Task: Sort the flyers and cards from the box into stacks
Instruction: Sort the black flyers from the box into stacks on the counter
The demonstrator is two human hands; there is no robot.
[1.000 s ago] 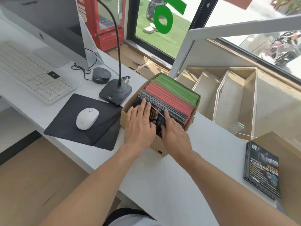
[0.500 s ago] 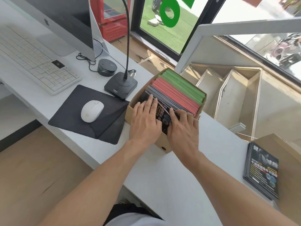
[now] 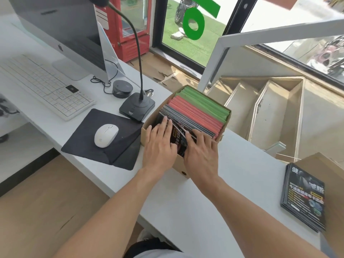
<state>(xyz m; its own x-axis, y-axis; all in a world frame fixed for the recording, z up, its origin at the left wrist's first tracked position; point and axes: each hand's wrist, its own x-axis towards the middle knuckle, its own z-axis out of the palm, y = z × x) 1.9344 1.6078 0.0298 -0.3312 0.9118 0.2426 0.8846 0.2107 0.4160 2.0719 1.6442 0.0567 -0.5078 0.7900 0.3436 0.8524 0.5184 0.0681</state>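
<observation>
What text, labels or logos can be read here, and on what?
"健" and "脂": large characters on the flyer stack; its smaller lines are too blurred.
Apple logo: monitor.
Mic base label: too small.
Flyer in the box, yellow characters: mostly hidden by the hands.

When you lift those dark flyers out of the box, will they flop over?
Probably a little. The dark flyers look thin and glossy, so a single one would likely bend and might slide. Gripped as a bunch between the left hand and right hand, they should stay fairly stiff, like the flat stack lying nearby.
</observation>
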